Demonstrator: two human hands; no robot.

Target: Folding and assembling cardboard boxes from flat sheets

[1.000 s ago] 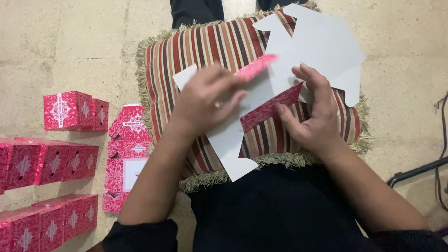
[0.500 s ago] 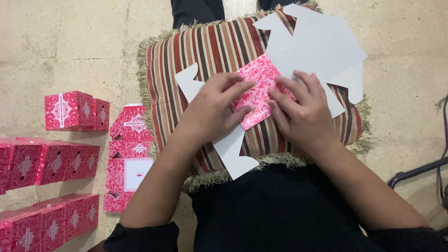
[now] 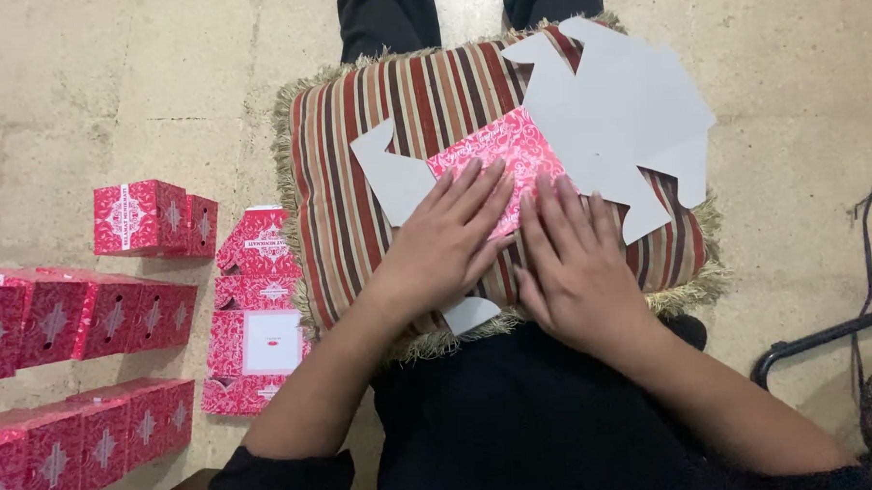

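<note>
Where hands gripped before | both palms now flatten pink box blank [image 3: 499,156] | cushion [image 3: 355,151]

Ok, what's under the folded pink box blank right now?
The pink box blank lies on the striped cushion, its grey flaps sticking out beside it. Left hand and right hand press flat on top, hiding its near part.
</note>
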